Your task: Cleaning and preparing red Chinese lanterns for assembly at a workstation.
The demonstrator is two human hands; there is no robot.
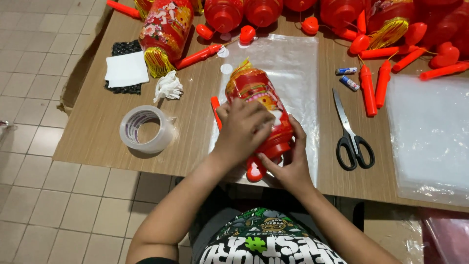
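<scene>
Both hands hold one red lantern (256,98) — left hand (243,131) on top, right hand (289,164) at its base.

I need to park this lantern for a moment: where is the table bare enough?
Bare wood lies between the tape roll and the clear bag under the lantern, and along the near edge below the scissors. The far edge is crowded with red lanterns and orange handles.

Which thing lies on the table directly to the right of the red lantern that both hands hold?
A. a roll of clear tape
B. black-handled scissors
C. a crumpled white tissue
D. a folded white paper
B: the black-handled scissors lie to the right of the red lantern, which the left hand and right hand hold.
</scene>
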